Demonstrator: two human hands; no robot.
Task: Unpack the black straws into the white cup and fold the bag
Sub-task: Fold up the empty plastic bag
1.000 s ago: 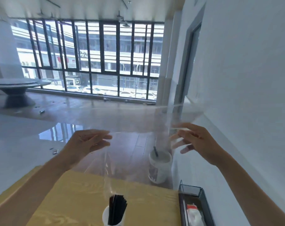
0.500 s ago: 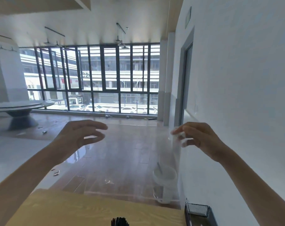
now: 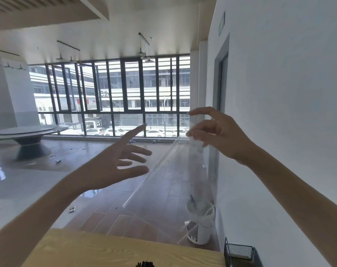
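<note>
Below both hands, black straws (image 3: 144,264) poke up at the wooden surface (image 3: 106,251) edge (cup hidden). Higher, the left hand (image 3: 113,162) is spread, grasping nothing; right of it, the right hand (image 3: 217,133) pinches the clear bag (image 3: 173,180), which hangs downward.

Both forearms are bare to the frame edge, and the left hand (image 3: 113,162) and right hand (image 3: 219,135) wear nothing.

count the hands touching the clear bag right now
1: the right hand pinches the bag at its top; the left hand is spread open beside it.
</note>
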